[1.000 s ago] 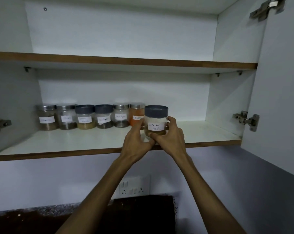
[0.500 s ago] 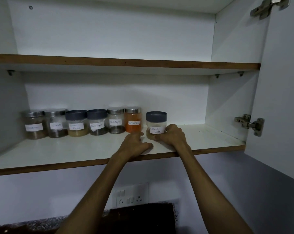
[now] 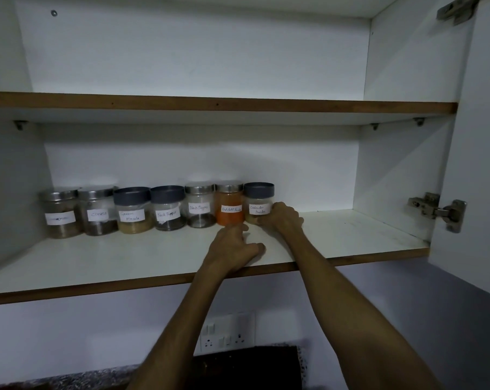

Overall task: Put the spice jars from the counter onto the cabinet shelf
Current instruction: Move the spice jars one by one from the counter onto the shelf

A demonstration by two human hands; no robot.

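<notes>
Head view looks up into the open cabinet, where the coriander powder jar (image 3: 259, 202) stands upright on the lower cabinet shelf (image 3: 350, 235), at the right end of a row of seven spice jars and touching or just beside the red chilli powder jar (image 3: 229, 204) on its left. Its long axis is vertical, grey lid up, label facing out. The right hand (image 3: 281, 218) sits at the jar's lower right side, fingers curled round the base, so it grasps the jar; how firmly, I cannot tell. The left hand (image 3: 234, 246) lies in front of the red chilli powder jar, nearer the shelf's front edge, fingers loosely bent on the shelf board and holding nothing. The right hand is the nearer one to the coriander powder jar. Judging from this, the jar is already seated in line, and the next move is likely to let go and draw the right hand back toward the front edge without nudging the row.
</notes>
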